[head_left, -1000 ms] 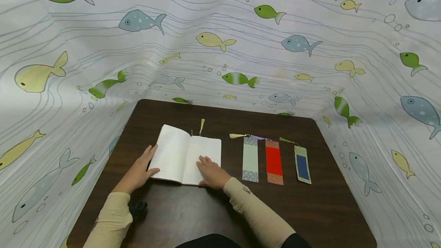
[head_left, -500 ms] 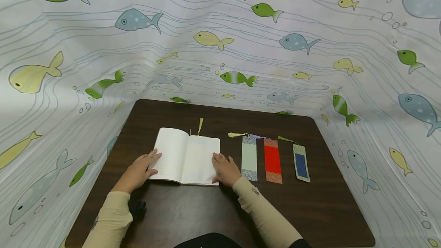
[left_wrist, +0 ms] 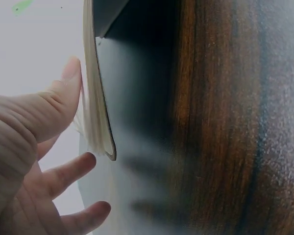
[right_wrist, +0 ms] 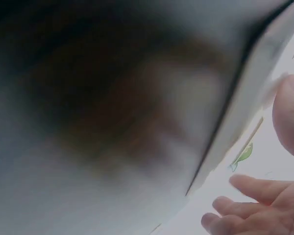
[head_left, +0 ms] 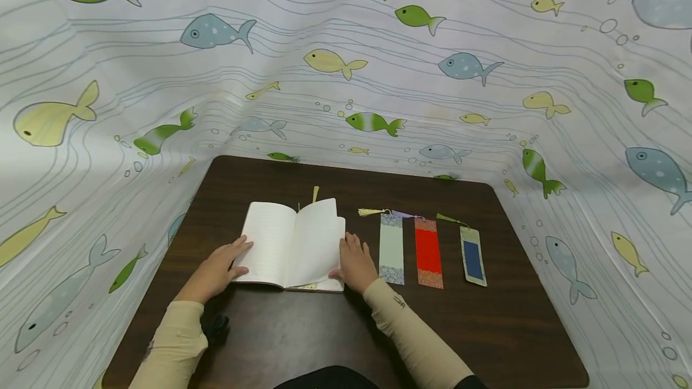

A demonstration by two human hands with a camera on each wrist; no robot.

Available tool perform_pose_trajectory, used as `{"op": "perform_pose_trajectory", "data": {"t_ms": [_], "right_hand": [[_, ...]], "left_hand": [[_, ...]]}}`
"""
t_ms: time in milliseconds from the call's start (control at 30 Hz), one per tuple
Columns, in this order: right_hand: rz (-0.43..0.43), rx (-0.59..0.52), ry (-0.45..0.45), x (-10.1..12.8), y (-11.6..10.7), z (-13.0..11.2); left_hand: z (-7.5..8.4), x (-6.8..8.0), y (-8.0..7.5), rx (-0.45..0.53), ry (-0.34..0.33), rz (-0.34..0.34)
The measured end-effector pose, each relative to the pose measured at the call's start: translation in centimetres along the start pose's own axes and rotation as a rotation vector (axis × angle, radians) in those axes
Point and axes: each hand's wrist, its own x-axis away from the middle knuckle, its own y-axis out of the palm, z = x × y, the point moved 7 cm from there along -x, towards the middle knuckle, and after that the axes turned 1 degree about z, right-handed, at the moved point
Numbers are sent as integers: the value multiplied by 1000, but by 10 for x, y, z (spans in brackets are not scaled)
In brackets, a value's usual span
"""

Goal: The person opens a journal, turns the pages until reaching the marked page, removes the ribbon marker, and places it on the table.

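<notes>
While an open notebook [head_left: 292, 251] lies on the dark wooden counter [head_left: 303, 341], the left hand [head_left: 216, 270] rests on its left page with fingers relaxed and straight. At the book's right edge, the right hand [head_left: 355, 264] touches a page [head_left: 319, 239] that stands lifted and curved; whether its fingers pinch that page I cannot tell. Just right of the notebook lie three bookmarks side by side: a pale green one [head_left: 391, 248], a red one [head_left: 428, 253] and a blue one [head_left: 473, 255]. A fish-patterned cloth [head_left: 378, 65] surrounds the counter.
</notes>
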Motion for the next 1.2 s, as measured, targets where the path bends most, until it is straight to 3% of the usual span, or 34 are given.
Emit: {"op": "perform_pose_trajectory", "data": {"t_ms": [100, 233, 367, 433, 533, 633, 767, 900, 967, 1067, 1133, 1200], "right_hand": [[7, -166, -32, -3, -6, -7], [11, -504, -111, -6, -17, -22], [-86, -775, -184, -7, -20, -47], [-149, -795, -238, -6, -19, -62], [-230, -738, -341, -5, -14, -85], [-257, -584, -423, -4, -8, -101], [-256, -354, -452, -3, 4, -111], [-229, -208, -454, -2, 10, -115], [-175, -180, -455, -3, 8, -115], [7, -169, -405, -6, -4, -111], [168, -149, -293, -9, -14, -101], [272, -134, -133, -11, -22, -87]], "left_hand": [[-1, 0, 0, 21, -13, -7], [-1, -2, 0, 59, -28, -3], [-1, -2, -2, 123, -54, 10], [-1, -2, -3, 150, -70, 16], [0, -2, -5, 182, -87, 20], [1, -1, -7, 217, -98, 20], [1, -2, -8, 262, -120, 18], [0, -5, -6, 183, -98, 18], [1, -5, -4, 111, -65, 21], [1, -3, -2, 54, -25, 27], [0, -2, -1, 45, -21, 24], [-1, -3, -2, 46, -28, 16]]}}
